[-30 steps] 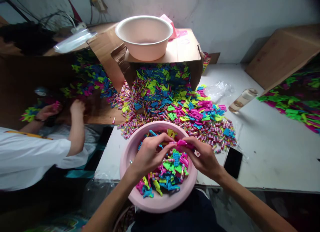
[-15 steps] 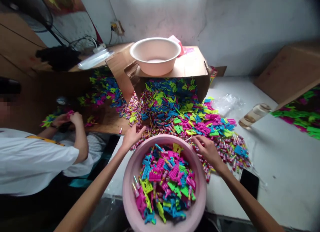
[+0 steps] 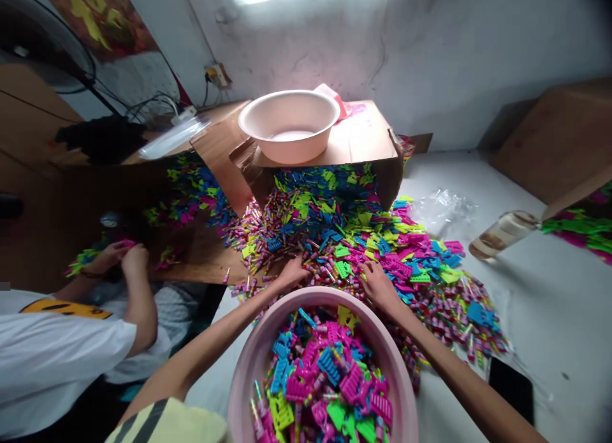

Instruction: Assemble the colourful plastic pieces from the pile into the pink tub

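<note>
My left hand (image 3: 293, 273) reaches into the heap of small striped tubes (image 3: 261, 239), just beyond the basin's far rim. Its fingers are bent together among the tubes; whatever they pinch is too small to make out. At the pile's middle, my right hand (image 3: 379, 285) has its fingertips drawn in beside pink and yellow-green plastic pieces (image 3: 396, 264). What it grips is unclear. Below both hands sits a pink basin (image 3: 239, 366), holding a mix of blue, pink, green and yellow comb-like pieces (image 3: 351, 379) and some tubes.
An empty pale basin (image 3: 289, 153) stands on a cardboard box (image 3: 363, 134) behind the pile. To the right are a bottle (image 3: 502, 236), clear plastic wrap (image 3: 442, 210), a dark phone (image 3: 511, 392) and another carton (image 3: 554, 143). A co-worker (image 3: 62, 347) handles pieces at left.
My left hand has moved right and inward, from the tubes at the basin's left to its far side. My right hand has shifted slightly, from a thin tube to the coloured pieces. The view has tilted up.
</note>
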A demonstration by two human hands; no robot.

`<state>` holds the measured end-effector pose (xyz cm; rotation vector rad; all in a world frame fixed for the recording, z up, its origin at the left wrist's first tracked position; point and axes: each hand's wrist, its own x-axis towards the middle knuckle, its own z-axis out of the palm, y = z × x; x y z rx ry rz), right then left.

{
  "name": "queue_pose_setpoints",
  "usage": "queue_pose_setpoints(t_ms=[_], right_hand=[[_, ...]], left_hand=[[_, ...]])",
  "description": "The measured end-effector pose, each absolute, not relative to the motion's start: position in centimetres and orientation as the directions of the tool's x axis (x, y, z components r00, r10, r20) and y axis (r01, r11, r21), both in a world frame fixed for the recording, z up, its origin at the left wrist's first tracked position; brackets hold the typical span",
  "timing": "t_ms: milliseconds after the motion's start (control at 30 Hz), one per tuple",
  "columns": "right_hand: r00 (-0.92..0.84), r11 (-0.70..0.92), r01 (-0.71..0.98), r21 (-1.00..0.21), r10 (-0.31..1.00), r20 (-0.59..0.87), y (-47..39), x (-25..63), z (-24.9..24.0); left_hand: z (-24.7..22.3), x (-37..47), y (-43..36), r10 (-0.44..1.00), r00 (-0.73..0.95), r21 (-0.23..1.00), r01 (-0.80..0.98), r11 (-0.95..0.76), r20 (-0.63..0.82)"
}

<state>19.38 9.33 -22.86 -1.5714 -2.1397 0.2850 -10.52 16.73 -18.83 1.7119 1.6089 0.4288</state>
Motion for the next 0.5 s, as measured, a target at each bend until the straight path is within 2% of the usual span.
queue_pose_setpoints(t_ms=[267, 500], right_hand=[[-0.211, 0.314, 0.845, -0.433, 0.940, 0.269, 9.0, 21.2, -22.9], [-0.239, 0.329, 0.849, -0.413, 0.937, 0.255, 9.0, 19.9, -22.5]], left_hand=[[-16.1, -11.4, 17.5, 0.974, 0.127, 0.902, 0.414, 0.122, -0.190], [-16.0, -10.4, 18.3, 0.950, 0.082, 0.924, 0.274, 0.268, -0.300]])
